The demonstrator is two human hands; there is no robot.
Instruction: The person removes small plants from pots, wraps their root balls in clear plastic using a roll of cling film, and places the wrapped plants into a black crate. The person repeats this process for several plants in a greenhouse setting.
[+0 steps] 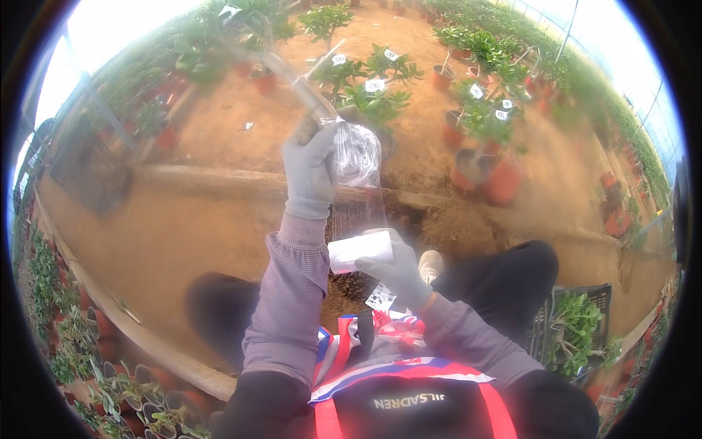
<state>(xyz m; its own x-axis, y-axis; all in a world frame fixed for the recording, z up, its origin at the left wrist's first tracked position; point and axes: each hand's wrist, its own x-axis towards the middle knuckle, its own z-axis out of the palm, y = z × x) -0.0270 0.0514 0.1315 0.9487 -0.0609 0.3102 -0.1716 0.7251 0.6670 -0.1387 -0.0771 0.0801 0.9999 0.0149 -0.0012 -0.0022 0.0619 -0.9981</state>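
Left hand [311, 172]: raised, gloved fingers clenched on clear plastic sleeve [357, 157], held up off soil.
Right hand [398, 271]: fingers gripping white label [360, 250] just below sleeve's open end.
Backdrop: potted plants [482, 110], greenhouse.

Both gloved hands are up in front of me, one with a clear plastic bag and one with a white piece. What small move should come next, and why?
Probably bring the right hand up so its white piece meets the clear plastic bag. The left hand holds the bag raised at its upper part, and the bag hangs just above the white piece, so only a short lift seems to separate them.
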